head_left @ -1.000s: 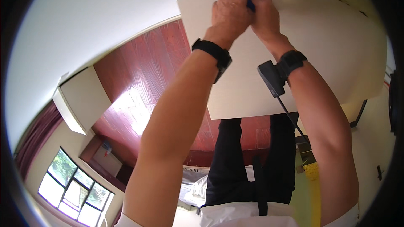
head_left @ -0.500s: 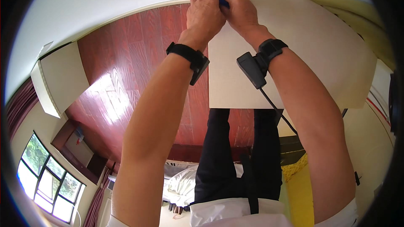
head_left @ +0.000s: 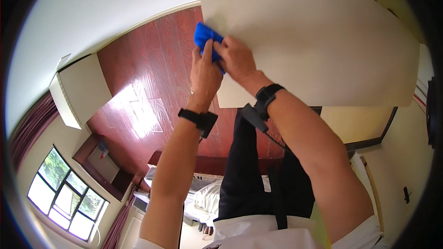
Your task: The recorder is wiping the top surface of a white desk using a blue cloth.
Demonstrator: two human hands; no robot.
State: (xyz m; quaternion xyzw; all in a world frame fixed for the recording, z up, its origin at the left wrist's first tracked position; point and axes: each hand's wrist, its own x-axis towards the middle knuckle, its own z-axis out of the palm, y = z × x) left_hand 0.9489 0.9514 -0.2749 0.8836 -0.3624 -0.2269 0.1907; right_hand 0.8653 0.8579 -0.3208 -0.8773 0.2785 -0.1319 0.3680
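A bright blue cloth (head_left: 202,36) is bunched at the left edge of a cream, flat-topped piece of furniture (head_left: 314,41). My left hand (head_left: 206,74) grips the cloth from its near side, with fingers bent over it. Close against it, my right hand (head_left: 239,60) pinches the cloth's right side and lies over the cream top near its left edge. The two hands nearly touch, and part of the cloth is hidden under the fingers. Each wrist carries a black strap with a small dark device, the left strap (head_left: 198,119) and the right strap (head_left: 267,99).
Reddish-brown wood flooring (head_left: 152,64) stretches to the left of the cream furniture. A low cream cabinet (head_left: 85,90) stands against the far left wall. Lower left are a window (head_left: 64,193) and dark red curtains (head_left: 37,122). White bedding (head_left: 206,200) lies behind my legs.
Both hands have come nearer and to the left with the blue cloth, from the far end to the left edge of the cream top. The view has shifted somewhat.
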